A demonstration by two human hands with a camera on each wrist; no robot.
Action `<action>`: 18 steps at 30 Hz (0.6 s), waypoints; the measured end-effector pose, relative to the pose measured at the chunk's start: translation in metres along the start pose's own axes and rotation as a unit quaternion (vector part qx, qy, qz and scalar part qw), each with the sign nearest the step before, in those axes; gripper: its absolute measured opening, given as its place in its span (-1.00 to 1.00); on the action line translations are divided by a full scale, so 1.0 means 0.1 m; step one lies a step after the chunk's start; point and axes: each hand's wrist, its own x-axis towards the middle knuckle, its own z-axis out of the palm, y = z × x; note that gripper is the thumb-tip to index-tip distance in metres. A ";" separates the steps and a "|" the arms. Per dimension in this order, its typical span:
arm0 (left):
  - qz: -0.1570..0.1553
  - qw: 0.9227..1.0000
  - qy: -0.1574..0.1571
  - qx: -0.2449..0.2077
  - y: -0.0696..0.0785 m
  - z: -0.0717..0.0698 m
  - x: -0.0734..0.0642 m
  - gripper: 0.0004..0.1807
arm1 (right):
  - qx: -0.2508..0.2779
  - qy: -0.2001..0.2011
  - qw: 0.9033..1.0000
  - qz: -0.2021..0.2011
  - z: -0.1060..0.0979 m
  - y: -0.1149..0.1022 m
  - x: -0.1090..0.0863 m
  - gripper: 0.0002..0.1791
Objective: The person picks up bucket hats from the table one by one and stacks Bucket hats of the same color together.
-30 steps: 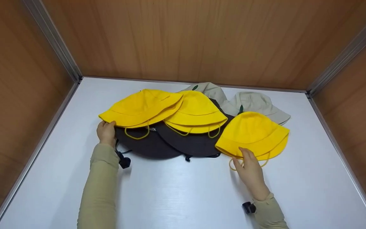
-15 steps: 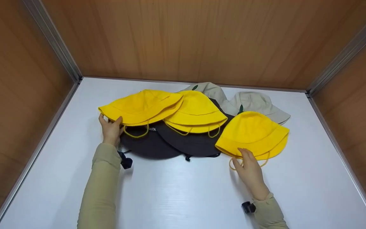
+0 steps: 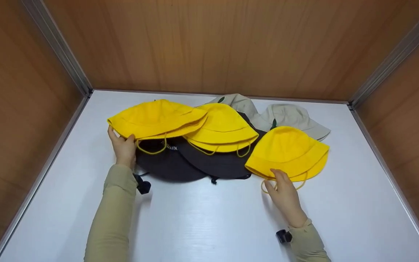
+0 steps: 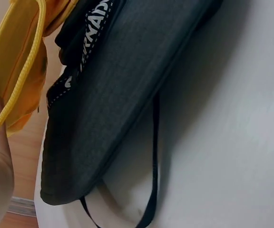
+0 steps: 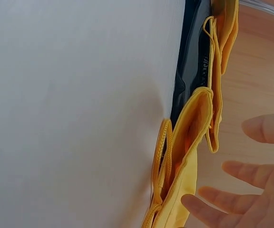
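A yellow bucket hat (image 3: 155, 118) lies at the left of the pile, its left end raised by my left hand (image 3: 123, 147), which holds the brim. In the left wrist view a finger reaches inside this hat behind its yellow cord (image 4: 27, 71). My right hand (image 3: 285, 196), fingers spread and loosely bent, hovers by the front brim of the right yellow bucket hat (image 3: 287, 151). The right wrist view shows nothing between those fingers. A third yellow bucket hat (image 3: 222, 125) lies in the middle, partly under the left one.
Two dark hats (image 3: 173, 163) with brims towards me lie under the yellow ones; white lettering shows on one. Behind are two beige hats (image 3: 291, 118). Wooden walls (image 3: 209, 47) enclose the white table (image 3: 202, 218) at the back and sides.
My left hand has shifted its hold along the brim and lifted the left yellow hat's left end slightly up and left, uncovering more of the dark hat's lettering. My right hand stays nearly still.
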 end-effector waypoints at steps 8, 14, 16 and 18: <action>0.090 0.995 -0.004 -0.037 0.16 0.10 -0.08 -0.15 | 0.016 -0.042 0.999 0.022 0.02 -0.03 0.02 -0.48; 0.135 0.987 -0.048 -0.074 0.31 0.27 -0.24 -0.17 | 0.037 -0.074 0.996 0.042 -0.01 -0.11 0.06 -0.46; 0.147 0.984 -0.069 -0.080 0.35 0.32 -0.34 -0.17 | 0.050 -0.087 0.994 0.050 -0.02 -0.15 0.10 -0.45; 0.157 0.980 -0.092 -0.083 0.38 0.37 -0.45 -0.17 | 0.067 -0.100 0.991 0.061 -0.04 -0.18 0.15 -0.44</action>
